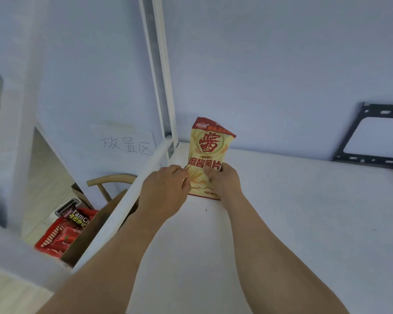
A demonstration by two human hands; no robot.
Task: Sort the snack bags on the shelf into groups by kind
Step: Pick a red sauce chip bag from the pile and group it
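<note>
A cream and red chip bag (210, 146) stands upright near the back left corner of the white shelf top (281, 211), close to the wall. My left hand (166, 191) grips its lower left edge. My right hand (225, 180) holds its lower right side, thumb across the front. Red snack bags (64, 232) with chilli pictures lie in a brown cardboard box (104, 223) below the shelf, on the left.
A white upright post (161, 71) rises at the shelf's back left corner. A paper sign with handwriting (125, 141) hangs on the wall. A black metal bracket (372, 137) leans at the back right. A wooden chair back (111, 180) shows below.
</note>
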